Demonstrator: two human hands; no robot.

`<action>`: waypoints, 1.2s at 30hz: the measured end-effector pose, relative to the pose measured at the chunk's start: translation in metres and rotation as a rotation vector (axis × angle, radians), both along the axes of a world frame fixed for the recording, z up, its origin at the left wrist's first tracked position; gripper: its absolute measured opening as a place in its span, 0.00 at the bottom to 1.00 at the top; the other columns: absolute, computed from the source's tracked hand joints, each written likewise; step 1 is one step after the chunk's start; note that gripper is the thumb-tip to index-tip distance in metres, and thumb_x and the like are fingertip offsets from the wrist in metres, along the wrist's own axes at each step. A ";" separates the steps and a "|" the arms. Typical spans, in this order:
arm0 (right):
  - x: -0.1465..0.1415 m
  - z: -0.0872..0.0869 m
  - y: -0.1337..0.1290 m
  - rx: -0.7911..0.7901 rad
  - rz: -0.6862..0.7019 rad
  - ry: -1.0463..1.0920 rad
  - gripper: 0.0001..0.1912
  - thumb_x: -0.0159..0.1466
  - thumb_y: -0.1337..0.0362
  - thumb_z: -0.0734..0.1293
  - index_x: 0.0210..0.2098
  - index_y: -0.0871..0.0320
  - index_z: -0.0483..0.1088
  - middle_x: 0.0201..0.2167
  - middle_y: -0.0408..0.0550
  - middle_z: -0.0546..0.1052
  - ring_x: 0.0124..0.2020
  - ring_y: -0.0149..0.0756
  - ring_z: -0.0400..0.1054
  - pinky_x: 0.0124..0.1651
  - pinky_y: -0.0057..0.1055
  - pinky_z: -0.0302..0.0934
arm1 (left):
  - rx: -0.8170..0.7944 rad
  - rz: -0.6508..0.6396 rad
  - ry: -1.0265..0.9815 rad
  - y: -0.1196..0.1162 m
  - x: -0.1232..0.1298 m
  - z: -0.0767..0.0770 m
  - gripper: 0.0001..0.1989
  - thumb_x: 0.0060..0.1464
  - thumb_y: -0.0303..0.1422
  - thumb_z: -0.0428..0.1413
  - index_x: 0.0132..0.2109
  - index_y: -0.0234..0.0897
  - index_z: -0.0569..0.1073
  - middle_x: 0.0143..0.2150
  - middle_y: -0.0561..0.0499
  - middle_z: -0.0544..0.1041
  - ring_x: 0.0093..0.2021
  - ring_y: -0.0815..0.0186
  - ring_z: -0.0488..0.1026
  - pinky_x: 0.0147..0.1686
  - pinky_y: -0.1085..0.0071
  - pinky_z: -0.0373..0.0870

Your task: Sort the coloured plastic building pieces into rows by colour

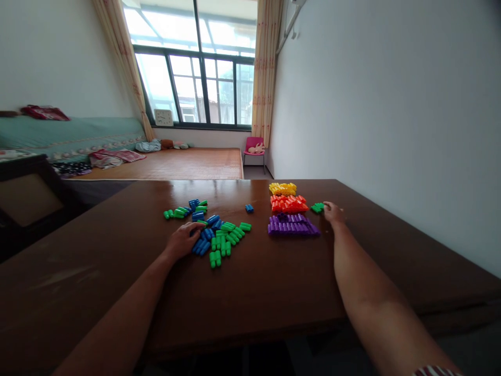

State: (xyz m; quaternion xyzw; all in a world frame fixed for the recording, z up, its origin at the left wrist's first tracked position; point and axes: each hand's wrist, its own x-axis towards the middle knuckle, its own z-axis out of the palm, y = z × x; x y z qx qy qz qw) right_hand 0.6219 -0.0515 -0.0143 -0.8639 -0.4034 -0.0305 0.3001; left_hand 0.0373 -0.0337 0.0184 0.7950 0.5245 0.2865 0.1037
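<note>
On the left of the table, my left hand [185, 240] reaches into a loose pile of green and blue plastic building blocks, each like joined tubes. Its fingers are closed around a green block [202, 223], partly hidden by the fingertips. Blue blocks [201, 247] lie right beside that hand, and green blocks [226, 240] spread to its right. My right hand [334, 213] pinches at a small group of green blocks [317, 208] on the right. Next to it lie stacked rows of purple blocks [293, 224], orange blocks [288, 203] and yellow blocks [282, 188].
A lone blue block [249, 208] lies between the pile and the rows. The brown table [250, 292] has a glossy top. Beyond it are a bed [195, 162], a pink chair [254, 143] and a window. A white wall [391, 115] runs along the right.
</note>
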 end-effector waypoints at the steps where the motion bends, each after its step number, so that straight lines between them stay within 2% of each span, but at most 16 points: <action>1: -0.001 0.001 0.000 0.006 0.030 -0.018 0.23 0.65 0.54 0.57 0.55 0.51 0.71 0.52 0.52 0.75 0.54 0.50 0.64 0.53 0.45 0.59 | 0.001 -0.005 0.003 0.001 0.000 -0.001 0.18 0.54 0.40 0.49 0.47 0.42 0.78 0.47 0.50 0.79 0.46 0.59 0.75 0.46 0.67 0.71; 5: -0.009 0.002 0.004 -0.030 0.201 -0.158 0.27 0.61 0.47 0.63 0.56 0.52 0.70 0.54 0.51 0.73 0.53 0.46 0.65 0.54 0.39 0.58 | -0.003 -0.025 0.012 0.001 -0.001 -0.001 0.19 0.55 0.41 0.48 0.48 0.41 0.77 0.47 0.50 0.79 0.47 0.60 0.75 0.47 0.67 0.70; 7: -0.014 0.002 0.004 -0.064 0.219 -0.202 0.26 0.61 0.48 0.64 0.56 0.51 0.70 0.56 0.52 0.71 0.53 0.47 0.65 0.53 0.39 0.58 | -0.007 -0.024 0.017 0.001 0.000 0.000 0.19 0.55 0.42 0.48 0.48 0.41 0.77 0.46 0.50 0.79 0.47 0.60 0.75 0.47 0.68 0.70; 12: -0.019 0.002 0.001 -0.055 0.123 -0.173 0.24 0.61 0.49 0.65 0.52 0.51 0.72 0.55 0.53 0.70 0.53 0.49 0.62 0.52 0.43 0.57 | -0.022 -0.007 0.043 0.002 -0.001 0.003 0.20 0.54 0.43 0.49 0.48 0.42 0.77 0.45 0.50 0.79 0.45 0.59 0.75 0.45 0.68 0.71; 15: -0.020 0.005 -0.001 -0.025 0.073 -0.129 0.27 0.58 0.45 0.66 0.52 0.51 0.71 0.56 0.54 0.68 0.55 0.53 0.59 0.51 0.47 0.58 | -0.027 -0.009 0.053 0.003 -0.002 0.002 0.20 0.55 0.43 0.48 0.49 0.42 0.76 0.45 0.50 0.79 0.45 0.59 0.75 0.45 0.67 0.71; 18: -0.022 0.007 0.000 -0.020 0.091 -0.119 0.33 0.57 0.43 0.65 0.58 0.49 0.66 0.62 0.53 0.62 0.58 0.55 0.55 0.52 0.50 0.57 | -0.027 -0.006 0.062 0.003 -0.003 0.002 0.20 0.55 0.43 0.48 0.50 0.42 0.76 0.46 0.49 0.79 0.46 0.59 0.75 0.47 0.66 0.71; 20: -0.024 0.008 0.001 -0.061 0.149 -0.129 0.32 0.58 0.43 0.65 0.59 0.46 0.65 0.65 0.50 0.58 0.61 0.56 0.52 0.54 0.52 0.56 | -0.024 -0.006 0.058 0.003 -0.003 0.002 0.20 0.55 0.43 0.49 0.49 0.42 0.76 0.47 0.49 0.79 0.47 0.58 0.75 0.47 0.65 0.71; 22: -0.025 0.009 -0.001 -0.104 0.180 -0.135 0.25 0.60 0.44 0.63 0.54 0.45 0.70 0.65 0.49 0.59 0.61 0.56 0.51 0.54 0.53 0.56 | -0.020 -0.012 0.053 0.004 -0.004 0.001 0.20 0.54 0.44 0.49 0.49 0.42 0.76 0.46 0.49 0.79 0.46 0.58 0.75 0.47 0.65 0.71; 24: -0.026 0.010 -0.003 -0.116 0.146 -0.130 0.22 0.61 0.45 0.62 0.48 0.48 0.74 0.62 0.50 0.63 0.59 0.56 0.54 0.54 0.53 0.56 | -0.012 -0.018 0.049 0.005 -0.005 0.000 0.21 0.54 0.44 0.49 0.49 0.42 0.76 0.46 0.49 0.79 0.46 0.58 0.76 0.47 0.66 0.71; 29: -0.027 0.016 -0.009 -0.110 0.036 -0.113 0.25 0.57 0.40 0.65 0.41 0.53 0.75 0.54 0.54 0.69 0.54 0.55 0.58 0.52 0.55 0.57 | -0.006 -0.039 0.056 0.008 -0.008 -0.003 0.21 0.55 0.45 0.48 0.50 0.42 0.76 0.47 0.49 0.78 0.47 0.58 0.75 0.47 0.66 0.71; 33: -0.022 0.021 -0.010 -0.050 -0.010 -0.039 0.33 0.54 0.37 0.66 0.51 0.50 0.70 0.58 0.54 0.66 0.56 0.57 0.57 0.52 0.57 0.57 | -0.014 -0.035 0.059 0.007 -0.007 -0.002 0.22 0.56 0.45 0.47 0.50 0.41 0.76 0.46 0.48 0.78 0.46 0.58 0.75 0.46 0.66 0.71; 36: -0.016 0.021 -0.008 -0.025 -0.073 0.028 0.33 0.60 0.41 0.61 0.59 0.51 0.64 0.60 0.55 0.66 0.59 0.56 0.56 0.54 0.56 0.57 | 0.001 -0.028 0.052 0.006 -0.006 -0.001 0.22 0.55 0.45 0.48 0.49 0.41 0.76 0.45 0.49 0.78 0.45 0.58 0.75 0.44 0.66 0.71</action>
